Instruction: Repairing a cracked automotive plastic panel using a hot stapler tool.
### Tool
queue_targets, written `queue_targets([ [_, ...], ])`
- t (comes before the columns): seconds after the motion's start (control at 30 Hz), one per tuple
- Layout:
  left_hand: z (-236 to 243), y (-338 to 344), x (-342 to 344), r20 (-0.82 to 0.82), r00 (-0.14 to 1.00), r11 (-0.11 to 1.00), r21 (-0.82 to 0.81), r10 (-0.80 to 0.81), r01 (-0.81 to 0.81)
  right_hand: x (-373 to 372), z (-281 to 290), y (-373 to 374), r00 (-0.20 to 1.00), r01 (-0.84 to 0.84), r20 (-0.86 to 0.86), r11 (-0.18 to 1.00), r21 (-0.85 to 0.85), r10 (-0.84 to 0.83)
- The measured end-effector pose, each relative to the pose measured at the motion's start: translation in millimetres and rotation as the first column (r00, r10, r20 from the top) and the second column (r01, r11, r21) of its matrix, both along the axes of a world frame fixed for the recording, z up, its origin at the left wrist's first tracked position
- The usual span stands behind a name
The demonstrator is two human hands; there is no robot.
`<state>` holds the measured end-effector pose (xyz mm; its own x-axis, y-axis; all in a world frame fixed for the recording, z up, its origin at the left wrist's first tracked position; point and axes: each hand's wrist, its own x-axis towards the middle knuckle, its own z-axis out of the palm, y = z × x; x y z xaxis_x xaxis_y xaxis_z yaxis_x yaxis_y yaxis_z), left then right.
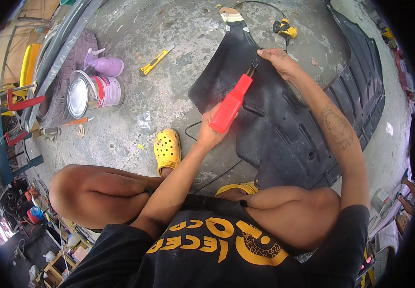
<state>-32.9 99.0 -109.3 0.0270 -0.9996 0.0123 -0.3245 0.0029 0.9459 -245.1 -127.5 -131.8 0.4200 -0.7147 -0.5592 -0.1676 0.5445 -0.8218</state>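
Note:
I squat on a concrete floor over a large black plastic car panel point(289, 125). My left hand point(210, 129) grips the handle of a red heating tool point(231, 103) whose metal tip touches the panel near its upper edge. My right hand point(277, 60) presses flat on the panel right beside the tool's tip, fingers spread on the plastic. A black cord point(190, 129) trails from the tool toward my foot. Pale tape point(231, 18) is stuck on the panel's far end.
A metal paint can point(92, 93) lies on its side by a tyre point(66, 81), with a purple spray bottle point(104, 65) beside it. A yellow utility knife point(155, 60) lies on the floor. A yellow tool point(285, 30) sits beyond the panel. A second black panel point(361, 72) lies at right.

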Motion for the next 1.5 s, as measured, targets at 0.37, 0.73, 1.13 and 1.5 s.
queue_targets([
  [0.37, -0.5, 2.5, 4.2, 0.019, 0.998, 0.995, 0.089, -0.053, 0.051, -0.4, -2.0, -0.2, 1.0, 0.01, -0.006, 1.0, -0.007, -0.01],
  [0.73, -3.8, 3.9, 3.7, -0.047, 0.998, 0.995, 0.095, -0.036, 0.04, 1.1, -1.5, 0.9, 1.0, 0.017, 0.018, 1.0, -0.013, -0.017],
  [1.13, -10.6, 5.1, 0.9, 0.018, 0.999, 0.999, 0.026, -0.041, 0.041, -2.9, -3.4, 1.1, 1.0, 0.011, 0.02, 0.999, -0.033, -0.01],
  [1.5, -3.3, 4.8, 2.4, 0.034, 0.999, 0.998, 0.051, -0.042, 0.04, -1.1, 0.1, 2.0, 0.999, 0.008, 0.038, 1.0, -0.014, -0.007],
])
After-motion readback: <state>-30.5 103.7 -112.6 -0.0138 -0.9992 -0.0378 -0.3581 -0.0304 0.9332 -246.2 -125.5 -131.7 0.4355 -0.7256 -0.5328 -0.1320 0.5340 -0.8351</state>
